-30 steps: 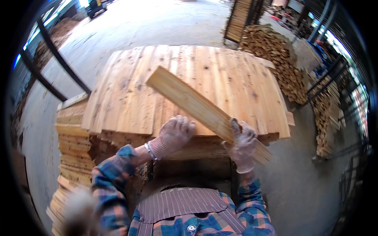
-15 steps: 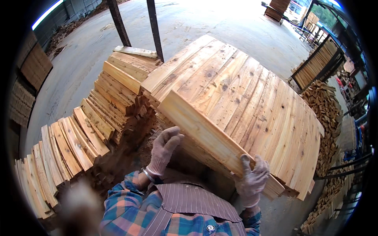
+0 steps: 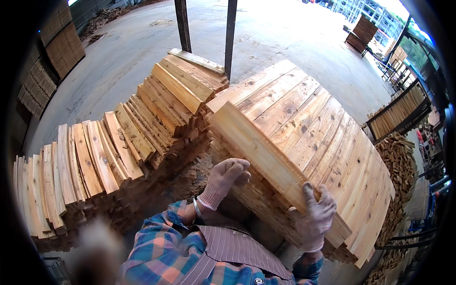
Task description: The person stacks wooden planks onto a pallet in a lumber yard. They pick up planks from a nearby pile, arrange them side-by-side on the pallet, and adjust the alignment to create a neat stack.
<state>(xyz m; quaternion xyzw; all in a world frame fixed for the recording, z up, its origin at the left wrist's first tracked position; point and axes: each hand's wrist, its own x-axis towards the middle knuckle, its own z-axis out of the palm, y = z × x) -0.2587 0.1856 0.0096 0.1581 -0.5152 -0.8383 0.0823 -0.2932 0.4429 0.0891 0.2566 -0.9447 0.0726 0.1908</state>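
A pale wooden board [image 3: 266,147] is held tilted on its edge along the near side of a large stack of planks [image 3: 308,128]. My right hand [image 3: 313,221], in a dirty white knit glove, grips this board near its closer end, thumb and fingers at its upper edge. My left hand [image 3: 223,183], gloved the same way with a bracelet at the wrist, is beside the board's lower side. Its fingers are curled in and nothing shows in them. Whether its fingertips touch the board I cannot tell.
Left of the stack runs a long, uneven pile of boards [image 3: 107,152]. Two dark metal posts [image 3: 230,40] rise behind it. At the right are a rack of slats [image 3: 399,114] and a heap of short wood pieces [image 3: 396,159]. Bundled wood stacks [image 3: 64,50] stand far left.
My view has turned, so the stacks sit differently in the picture. The fingers of my left hand have curled in more. My right hand keeps its hold on the board.
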